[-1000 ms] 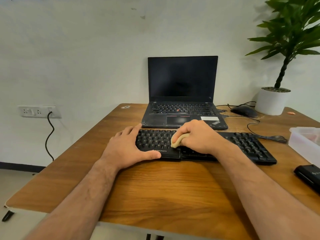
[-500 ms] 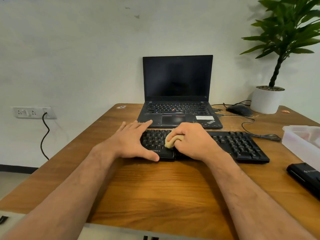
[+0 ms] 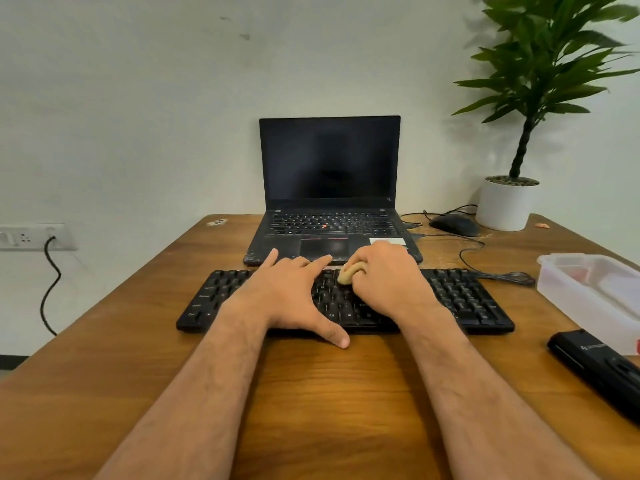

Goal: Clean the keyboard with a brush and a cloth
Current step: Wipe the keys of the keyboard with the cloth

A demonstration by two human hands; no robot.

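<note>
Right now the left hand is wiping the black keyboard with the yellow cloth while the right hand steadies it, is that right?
No, the hands are swapped. In the head view the right hand has the yellow cloth bunched in its grip on the black keyboard, while the left hand lies flat across the keys and steadies it.

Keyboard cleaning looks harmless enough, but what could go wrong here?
The right hand rubs a bunched yellow cloth along the black keyboard at its far edge, close to the open laptop; a long stroke might bump it. The left hand lies flat on the keys, so leaning hard could stress them. The keyboard's cable trails loose and might snag.
</note>
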